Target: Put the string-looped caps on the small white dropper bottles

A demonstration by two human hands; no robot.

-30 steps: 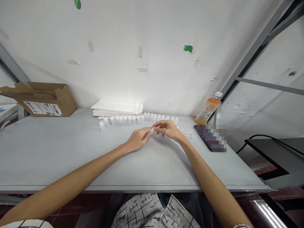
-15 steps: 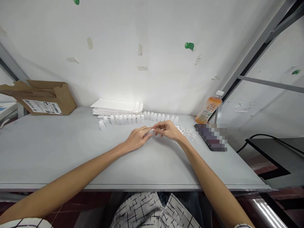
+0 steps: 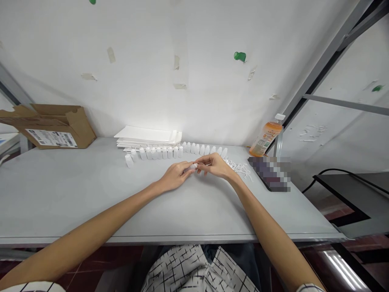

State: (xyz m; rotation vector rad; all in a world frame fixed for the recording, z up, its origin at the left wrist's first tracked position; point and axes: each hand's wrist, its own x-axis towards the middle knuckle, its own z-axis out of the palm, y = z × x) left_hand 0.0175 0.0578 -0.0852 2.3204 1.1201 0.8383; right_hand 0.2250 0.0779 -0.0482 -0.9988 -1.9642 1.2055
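Observation:
My left hand (image 3: 173, 176) is closed around a small white bottle (image 3: 192, 166), which lies tilted with its top toward the right. At that top, the fingertips of my right hand (image 3: 216, 165) pinch a thin white cord (image 3: 201, 164); part of it is hidden by the fingers. Behind both hands stand several similar small white bottles (image 3: 159, 153) in a row, one set slightly apart at the left end (image 3: 129, 161). A loose heap of white cords (image 3: 243, 170) lies just right of my right hand.
A stack of flat white sheets or envelopes (image 3: 148, 135) lies behind the row on the grey table (image 3: 121, 202). An opened cardboard box (image 3: 86, 127) stands at the back left. On the right are an orange drink bottle (image 3: 265, 138) and a blurred phone-like object (image 3: 269, 174).
The hands stay together in nearly the same place. More of the held bottle's top shows between the fingers now. The camera view has shifted slightly.

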